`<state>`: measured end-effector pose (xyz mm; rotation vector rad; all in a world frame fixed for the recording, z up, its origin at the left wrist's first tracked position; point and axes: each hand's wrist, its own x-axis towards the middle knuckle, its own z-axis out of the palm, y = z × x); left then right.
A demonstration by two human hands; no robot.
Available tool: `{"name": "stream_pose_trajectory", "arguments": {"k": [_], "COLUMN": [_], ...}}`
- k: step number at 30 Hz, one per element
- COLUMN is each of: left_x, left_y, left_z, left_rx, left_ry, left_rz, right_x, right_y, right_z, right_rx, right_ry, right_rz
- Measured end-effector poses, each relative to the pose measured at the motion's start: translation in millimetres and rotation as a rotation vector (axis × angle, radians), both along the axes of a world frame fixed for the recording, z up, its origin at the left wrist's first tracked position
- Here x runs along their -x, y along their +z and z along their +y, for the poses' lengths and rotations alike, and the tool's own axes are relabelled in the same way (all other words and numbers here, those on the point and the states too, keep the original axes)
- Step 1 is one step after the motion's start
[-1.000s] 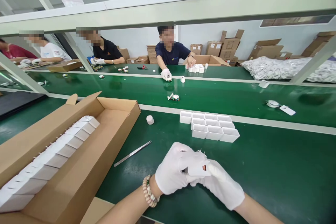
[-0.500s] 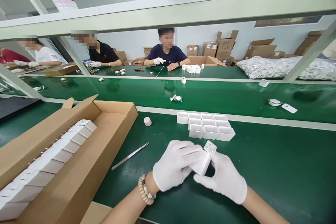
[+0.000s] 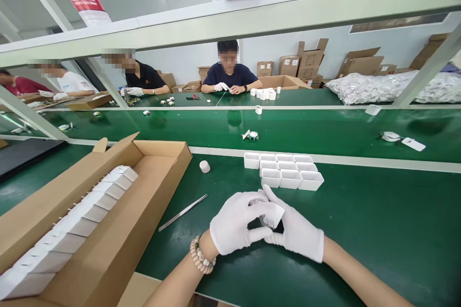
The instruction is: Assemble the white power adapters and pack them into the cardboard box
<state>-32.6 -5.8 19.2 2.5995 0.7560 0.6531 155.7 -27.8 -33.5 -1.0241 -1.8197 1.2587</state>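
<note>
Long brown cardboard box (image 3: 169, 172) with a row of smooth white rectangular plastic blocks (image 3: 72, 223); slim steel tweezers (image 3: 183, 212) on the matte green bench mat (image 3: 378, 230); gloved left hand (image 3: 234, 223) and gloved right hand (image 3: 297, 232), both pinching 1 small glossy white plastic casing (image 3: 272, 215) just above the mat, near open white plastic shells (image 3: 288, 172). Even pressure from 2 sides likely keeps it square, unslipping

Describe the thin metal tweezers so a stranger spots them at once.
Find the long brown cardboard box on the left. Between it and the white-gloved left hand lie the thin metal tweezers, on the green mat. Nearby pieces are white plastic; these are silver.
</note>
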Motion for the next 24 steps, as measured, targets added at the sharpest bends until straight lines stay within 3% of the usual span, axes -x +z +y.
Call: {"name": "stream_pose_trajectory", "arguments": {"k": [4, 11, 19, 24], "left_x": [-8, -9, -7, -7], "left_y": [-7.1, -1.1, -14.4, -10.9], "left_z": [3, -3, 4, 5], "left_rx": [-0.086, -0.149, -0.011, 0.033], "left_ry": [-0.080, 0.153, 0.096, 0.000], "left_rz": [0.081, -0.096, -0.224, -0.279], "right_x": [4, 8, 10, 9], "right_y": [-10.8, 1.6, 4.3, -2.9], "right_z": [11, 11, 9, 9], "right_rx": [0.103, 0.006, -0.050, -0.047], "right_ry": [0.083, -0.119, -0.161, -0.161], "right_rz": [0.165, -0.003, -0.137, -0.178]}}
